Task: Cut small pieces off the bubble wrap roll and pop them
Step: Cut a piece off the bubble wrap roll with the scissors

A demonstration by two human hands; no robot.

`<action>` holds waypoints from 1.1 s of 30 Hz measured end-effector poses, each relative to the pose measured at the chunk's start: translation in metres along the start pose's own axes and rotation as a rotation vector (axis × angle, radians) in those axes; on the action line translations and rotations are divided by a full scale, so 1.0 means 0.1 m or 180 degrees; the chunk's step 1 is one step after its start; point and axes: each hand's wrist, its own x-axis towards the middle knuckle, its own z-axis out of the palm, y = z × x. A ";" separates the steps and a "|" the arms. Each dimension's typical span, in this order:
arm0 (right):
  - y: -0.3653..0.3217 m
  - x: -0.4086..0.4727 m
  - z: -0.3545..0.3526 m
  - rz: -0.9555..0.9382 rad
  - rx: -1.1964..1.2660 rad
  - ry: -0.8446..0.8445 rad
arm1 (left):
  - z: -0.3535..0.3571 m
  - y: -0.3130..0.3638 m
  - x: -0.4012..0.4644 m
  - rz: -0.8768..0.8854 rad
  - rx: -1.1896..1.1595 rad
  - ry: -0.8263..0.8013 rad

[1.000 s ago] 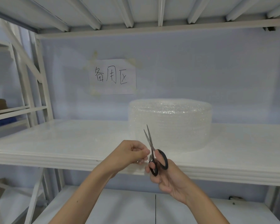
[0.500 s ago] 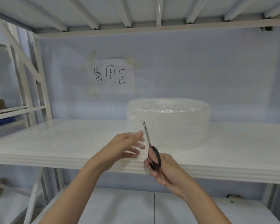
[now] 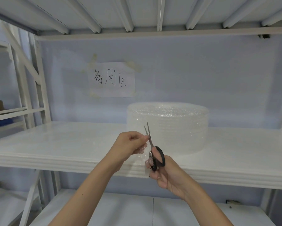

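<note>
A wide roll of clear bubble wrap (image 3: 169,126) stands on the white shelf (image 3: 63,144), right of centre. In front of the shelf edge my right hand (image 3: 166,175) grips black-handled scissors (image 3: 153,149), blades slightly apart and pointing up. My left hand (image 3: 128,145) pinches a small clear piece of bubble wrap (image 3: 141,154) right beside the blades. The piece hangs between my two hands and is hard to make out against the shelf.
A paper sign with handwritten characters (image 3: 111,79) is taped to the pale blue back wall. White rack uprights (image 3: 39,88) stand at the left, another shelf board (image 3: 153,15) runs overhead, and a lower shelf (image 3: 120,209) lies under my arms.
My left hand went from spread fingers to a pinch on the small bubble wrap piece. The scissors' blades parted slightly, and both hands stayed in front of the shelf edge.
</note>
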 end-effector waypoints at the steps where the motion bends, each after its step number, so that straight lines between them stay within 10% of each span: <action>1: -0.03 0.00 0.00 0.0038 0.0012 -0.0057 | 0.00 -0.01 -0.01 0.0005 0.0001 -0.0034; 33: -0.16 0.17 0.06 -0.0364 -0.0099 0.0138 | -0.14 -0.11 -0.10 0.0099 0.0420 -0.0553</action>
